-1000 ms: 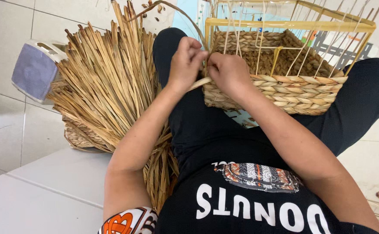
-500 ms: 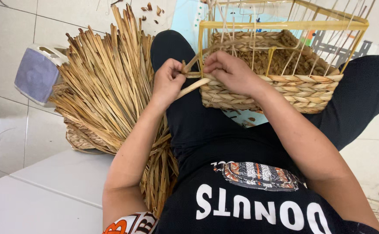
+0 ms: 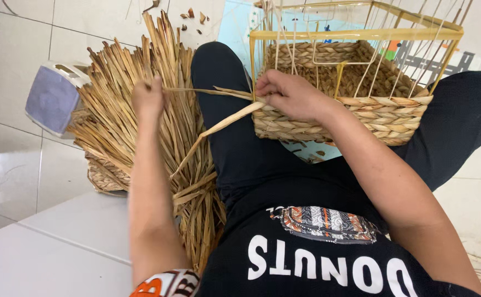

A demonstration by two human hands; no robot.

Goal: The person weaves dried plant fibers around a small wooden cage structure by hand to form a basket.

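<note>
A half-woven straw basket (image 3: pixel 372 113) on a yellow wire frame (image 3: pixel 356 34) rests between my black-clad legs. My right hand (image 3: pixel 293 94) presses on the basket's near left corner, pinching strands where they meet the weave. My left hand (image 3: pixel 148 100) is out to the left, closed on a thin dry strand (image 3: pixel 207 89) that stretches taut back to that corner. A second loose strand (image 3: pixel 213 132) hangs down from the corner across my left thigh.
A thick bundle of dry straw strips (image 3: pixel 141 126) lies fanned on the tiled floor beside my left leg, over a small woven piece (image 3: pixel 103 179). A white and lilac box-like object (image 3: pixel 53 98) sits at far left. Bits of straw litter the floor (image 3: pixel 193 14).
My left hand has drawn away from the basket corner to the left, pulling a strand taut. My right hand has stayed at the corner.
</note>
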